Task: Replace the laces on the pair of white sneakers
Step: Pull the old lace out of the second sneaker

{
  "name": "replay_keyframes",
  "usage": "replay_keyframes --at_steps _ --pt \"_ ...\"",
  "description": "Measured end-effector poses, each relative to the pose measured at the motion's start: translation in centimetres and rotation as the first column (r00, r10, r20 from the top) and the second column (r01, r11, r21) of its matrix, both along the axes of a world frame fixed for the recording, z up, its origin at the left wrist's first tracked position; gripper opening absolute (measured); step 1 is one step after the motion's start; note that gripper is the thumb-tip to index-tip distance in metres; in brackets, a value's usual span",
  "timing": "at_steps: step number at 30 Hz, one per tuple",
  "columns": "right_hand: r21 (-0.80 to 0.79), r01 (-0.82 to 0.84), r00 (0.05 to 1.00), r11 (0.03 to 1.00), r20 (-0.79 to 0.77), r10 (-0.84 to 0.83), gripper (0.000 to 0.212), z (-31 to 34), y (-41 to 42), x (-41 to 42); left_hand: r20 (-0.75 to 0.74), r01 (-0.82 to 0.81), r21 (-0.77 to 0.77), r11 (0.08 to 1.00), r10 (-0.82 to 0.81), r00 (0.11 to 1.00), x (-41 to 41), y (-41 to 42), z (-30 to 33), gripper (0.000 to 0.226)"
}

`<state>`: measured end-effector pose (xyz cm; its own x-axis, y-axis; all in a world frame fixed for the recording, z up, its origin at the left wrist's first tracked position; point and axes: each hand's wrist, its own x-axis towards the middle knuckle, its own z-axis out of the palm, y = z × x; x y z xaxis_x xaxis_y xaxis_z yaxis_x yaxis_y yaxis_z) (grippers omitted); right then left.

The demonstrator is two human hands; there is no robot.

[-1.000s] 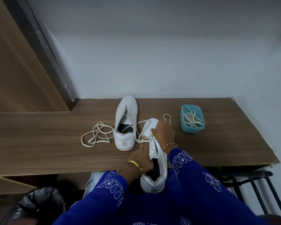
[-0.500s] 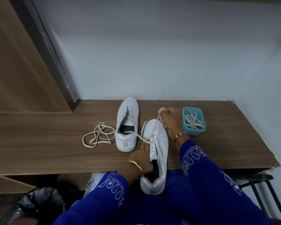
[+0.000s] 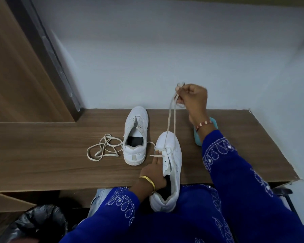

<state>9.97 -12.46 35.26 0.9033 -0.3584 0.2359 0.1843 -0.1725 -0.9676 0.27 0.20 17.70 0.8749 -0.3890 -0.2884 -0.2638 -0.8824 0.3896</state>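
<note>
Right hand: your right hand (image 3: 191, 99) is raised above the table, fingers pinched tight on the lace (image 3: 171, 118), which runs as 2 taut strands down to the toe end of the near sneaker (image 3: 170, 165).
Left hand: your left hand (image 3: 154, 171) grips that sneaker's side by the opening, fingers reaching toward the eyelets; a short lace end crosses just above the fingertips.
Why held so: the left hand's grip likely anchors the shoe so the upward pull slides the lace through the eyelets instead of lifting the shoe.
Near sneaker: its toe rests on the wooden table (image 3: 42, 155), its heel hangs past the table edge over your lap.
Far sneaker: the second sneaker (image 3: 135, 135) stands on the table, toe to the wall, with hardly any lacing visible.
Loose lace: 1 lace (image 3: 104, 149) lies tangled just left of the far sneaker, probably already pulled out.
Step in hand: I cannot tell whether you are pulling this lace out or threading it in.
Hidden: the blue container (image 3: 197, 137) is mostly behind your right wrist, its contents unseen; the eyelets under your left fingers are covered.
Hard to make out: the lace tip above your right hand is blurred.
</note>
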Motion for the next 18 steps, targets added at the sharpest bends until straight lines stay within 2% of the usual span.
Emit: replay_keyframes --at_steps 2,3,5,6,7,10,13,15,18 --pt "-0.052 -0.010 0.991 0.999 -0.134 0.003 0.017 -3.5 -0.5 -0.5 0.002 -0.008 -0.065 0.998 0.009 1.000 -0.1 0.2 -0.3 0.088" --pt "-0.136 -0.037 0.968 0.990 -0.251 0.002 0.023 -5.8 -0.9 -0.7 0.004 -0.018 -0.096 0.995 0.018 1.000 -0.2 0.3 -0.4 0.088" --pt "-0.349 -0.167 0.873 0.922 -0.487 -0.026 0.057 -11.0 -1.9 -1.8 0.017 -0.035 -0.144 0.989 0.038 0.999 -0.3 0.4 -0.6 0.089" --pt "-0.439 -0.220 0.835 0.871 -0.546 -0.064 0.068 -13.2 -2.4 -2.2 0.027 -0.041 -0.159 0.986 0.045 0.999 -0.4 0.5 -0.7 0.090" --pt "-0.433 -0.214 0.814 0.876 -0.575 -0.085 0.063 -14.0 -2.6 -2.9 0.034 -0.044 -0.169 0.985 0.050 0.998 -0.4 0.5 -0.9 0.092" --pt "-0.476 -0.124 0.810 0.871 -0.555 -0.188 0.058 -15.0 -2.2 -4.7 0.041 -0.052 -0.182 0.982 0.060 0.997 -0.2 0.6 -1.4 0.092" --pt "-0.533 -0.151 0.802 0.832 -0.558 -0.212 0.057 -15.3 -1.0 -6.3 0.055 -0.034 -0.192 0.981 0.045 0.997 -0.1 0.6 -1.5 0.092" --pt "-0.556 -0.158 0.831 0.816 -0.521 -0.194 0.057 -15.7 -0.2 -6.2 0.056 -0.022 -0.187 0.982 0.033 0.998 -0.2 0.6 -1.1 0.092" --pt "-0.690 -0.190 0.893 0.699 -0.416 -0.169 0.048 -14.7 1.2 -5.7 0.055 -0.028 -0.212 0.977 0.041 0.998 -0.2 0.7 -1.1 0.093"
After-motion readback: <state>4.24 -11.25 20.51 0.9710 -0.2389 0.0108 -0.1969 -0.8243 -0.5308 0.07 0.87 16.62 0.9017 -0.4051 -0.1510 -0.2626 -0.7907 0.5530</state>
